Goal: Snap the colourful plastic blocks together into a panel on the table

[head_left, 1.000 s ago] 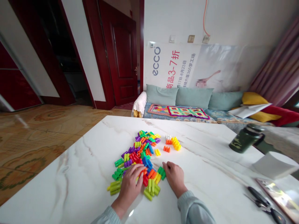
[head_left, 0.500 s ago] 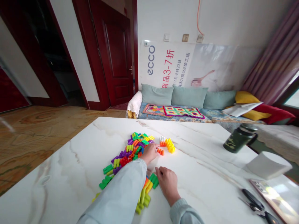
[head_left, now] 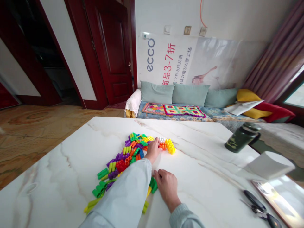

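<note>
1. Far left of the white, grey-veined marble-look table (head_left: 201,193): a loose pile of multicoloured plastic tube blocks (head_left: 122,165), lying directly on the tabletop. The light grey-blue left sleeve (head_left: 123,196) hides part of it.
2. Left hand (head_left: 153,152): extended over the pile's right edge, fingertips beside the orange knobbed plastic blocks (head_left: 162,146). Fingers partly hidden; cannot tell whether they are clamped on a piece.
3. Behind and right of those fingertips: white knobbed plastic blocks (head_left: 161,139) and yellow knobbed plastic blocks (head_left: 170,147), grouped closely with the orange ones.
4. Right hand (head_left: 167,187): at the table, fingers curled together, just beside a green plastic tube block (head_left: 154,185).
5. Dark green bottle with pale markings (head_left: 241,138): dark lid on, contents hidden.
6. Black-handled metal scissors (head_left: 254,209): lying on the table.
7. White curved object (head_left: 269,165): cannot confirm whether it is a container.
8. Shiny flat rectangular object (head_left: 282,199): right of the scissors.
</note>
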Motion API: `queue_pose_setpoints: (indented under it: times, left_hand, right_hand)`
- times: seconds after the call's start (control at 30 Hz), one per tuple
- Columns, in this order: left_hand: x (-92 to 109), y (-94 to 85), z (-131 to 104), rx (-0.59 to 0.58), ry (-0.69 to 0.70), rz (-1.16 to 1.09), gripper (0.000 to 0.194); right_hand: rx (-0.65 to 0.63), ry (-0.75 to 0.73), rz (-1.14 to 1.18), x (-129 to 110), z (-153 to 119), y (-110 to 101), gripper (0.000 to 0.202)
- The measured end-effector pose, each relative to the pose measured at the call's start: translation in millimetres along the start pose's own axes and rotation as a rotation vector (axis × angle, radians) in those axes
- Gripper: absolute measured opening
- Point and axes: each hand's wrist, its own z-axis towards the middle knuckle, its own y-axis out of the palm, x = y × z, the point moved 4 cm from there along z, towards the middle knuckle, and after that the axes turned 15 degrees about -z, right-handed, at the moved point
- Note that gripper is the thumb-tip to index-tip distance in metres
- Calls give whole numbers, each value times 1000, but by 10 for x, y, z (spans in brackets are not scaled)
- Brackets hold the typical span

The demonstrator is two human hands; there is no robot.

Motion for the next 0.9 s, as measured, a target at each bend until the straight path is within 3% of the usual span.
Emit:
queue_pose_setpoints:
  times: [0.43, 0.57, 0.7, 0.9]
  left_hand:
    - [1, -7, 8, 19, 12, -55, 33]
    - [58, -135, -78, 41, 31, -74, 29]
    - [111, -560, -248, 64, 76, -59, 22]
    - [-129, -1614, -412, 228, 16, 16, 14]
  right_hand:
    - [-9, 9, 7, -4, 0, -22, 38]
    - [-27, 18, 6, 0, 9, -29, 39]
    - [-45, 9, 9, 2, 6, -46, 41]
    - [-74, 10, -2, 17, 10, -53, 42]
